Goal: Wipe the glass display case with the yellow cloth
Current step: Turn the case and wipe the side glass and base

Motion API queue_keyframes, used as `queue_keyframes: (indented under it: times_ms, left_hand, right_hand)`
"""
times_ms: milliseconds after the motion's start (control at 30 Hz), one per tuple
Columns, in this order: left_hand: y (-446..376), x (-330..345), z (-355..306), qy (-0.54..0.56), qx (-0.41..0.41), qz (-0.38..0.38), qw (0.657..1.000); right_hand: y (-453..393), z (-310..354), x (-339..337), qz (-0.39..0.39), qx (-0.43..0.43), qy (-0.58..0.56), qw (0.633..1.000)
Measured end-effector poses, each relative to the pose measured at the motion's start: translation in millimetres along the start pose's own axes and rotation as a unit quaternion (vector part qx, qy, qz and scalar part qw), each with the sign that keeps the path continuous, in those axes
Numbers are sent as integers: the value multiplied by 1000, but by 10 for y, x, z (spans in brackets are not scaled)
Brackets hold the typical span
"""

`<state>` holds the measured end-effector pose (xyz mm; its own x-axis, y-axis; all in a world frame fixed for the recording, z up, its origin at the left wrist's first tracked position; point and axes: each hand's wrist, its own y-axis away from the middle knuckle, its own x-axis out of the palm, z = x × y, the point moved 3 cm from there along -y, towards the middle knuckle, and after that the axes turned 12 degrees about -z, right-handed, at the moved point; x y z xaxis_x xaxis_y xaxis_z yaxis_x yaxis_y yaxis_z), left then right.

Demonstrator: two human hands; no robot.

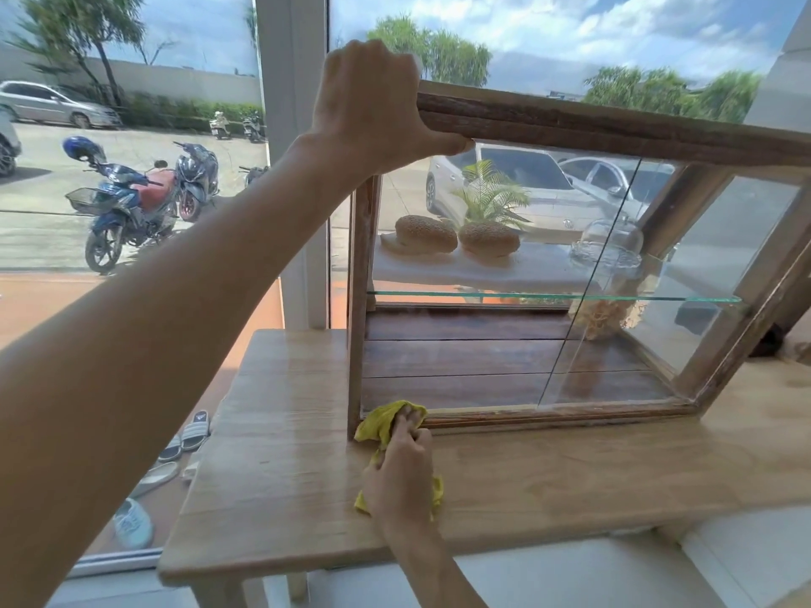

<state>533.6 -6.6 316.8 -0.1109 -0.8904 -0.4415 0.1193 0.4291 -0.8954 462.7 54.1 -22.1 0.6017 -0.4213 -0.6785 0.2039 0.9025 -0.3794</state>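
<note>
The display case (548, 265), a wooden frame with glass panes, stands on the wooden table (285, 476) and fills the view from centre to 3 o'clock. The yellow cloth (384, 421) lies bunched at the case's lower left front corner, at about 6 o'clock in the view, touching the bottom frame rail and the table top; a second fold of it shows below the wrist at the table surface. The right hand (401, 473) grasps the cloth, fingers curled round it, fingertips against the bottom rail. The left hand (373, 103), at 12 o'clock, grips the top left corner of the case: fingers wrapped over the upper wooden rail, thumb pressed beneath it against the glass edge. Inside the case, a glass shelf (548, 296) runs across the middle; on a white tray (482, 269) at that level rest two seeded buns (456, 236), side by side and touching. At 3 o'clock from the buns stands a clear glass dome (608, 245). Beyond the window, at 9 o'clock, motorbikes (131, 199) are parked; cars (52, 103) stand further back. Sandals and shoes (175, 449) lie on the floor at 7 o'clock beside the table.
</note>
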Motion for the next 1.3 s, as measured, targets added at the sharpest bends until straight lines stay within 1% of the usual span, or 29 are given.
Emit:
queue_keyframes:
  times_ms: [167, 300, 400, 567, 633, 667, 700, 733, 767, 800, 833, 900, 967, 1033, 1067, 1133, 1200, 1300]
  left_hand:
    - [-16, 22, 16, 13, -3, -14, 1000]
    - [-13, 27, 23, 14, -5, -17, 1000]
    - [-17, 35, 20, 13, 0, -16, 1000]
    - [-14, 27, 20, 13, -1, -4, 1000]
    - [-15, 23, 8, 14, 3, 3, 1000]
    - [-18, 25, 3, 15, 6, 5, 1000]
    - [-23, 27, 4, 16, 7, 6, 1000]
    - [-27, 29, 9, 17, 8, 7, 1000]
    - [-33, 21, 16, 16, 10, 10, 1000]
    - [-38, 11, 26, 13, 15, 13, 1000]
    - [-43, -1, 37, 9, 21, 18, 1000]
    - [-53, -18, 59, -4, 40, 28, 999]
    - [-67, -21, 82, -13, 54, 31, 998]
    - [-73, -19, 95, -8, 60, 30, 998]
    - [-74, -18, 99, -5, 62, 29, 998]
    - [-73, -21, 98, -4, 67, 28, 997]
    - [-73, -23, 90, -10, 70, 29, 997]
    - [-68, -17, 81, -14, 68, 30, 997]
  right_hand:
    - [92, 168, 136, 45, -48, -13, 998]
    - [115, 212, 179, 68, -54, -24, 996]
    - [108, 146, 152, 78, -44, -73, 993]
    - [-33, -106, -27, 121, -47, -159, 979]
    - [-130, -157, -196, 108, -37, -199, 973]
    - [-187, -125, -320, 78, -42, -219, 972]
    - [-263, -52, -471, 23, -65, -228, 971]
    - [-345, 65, -651, -49, -113, -227, 966]
    - [-432, 209, -830, -124, -178, -215, 952]
    - [-535, 357, -989, -187, -252, -195, 929]
    - [-665, 501, -1128, -231, -327, -167, 901]
    - [-970, 733, -1322, -278, -450, -72, 845]
    - [-1245, 889, -1411, -293, -530, 46, 794]
    - [-1447, 943, -1409, -270, -589, 136, 750]
    - [-1516, 941, -1392, -250, -607, 159, 737]
    - [-1588, 919, -1347, -218, -622, 169, 733]
    - [-1585, 893, -1305, -209, -625, 159, 736]
    - [-1534, 783, -1203, -196, -638, 150, 730]
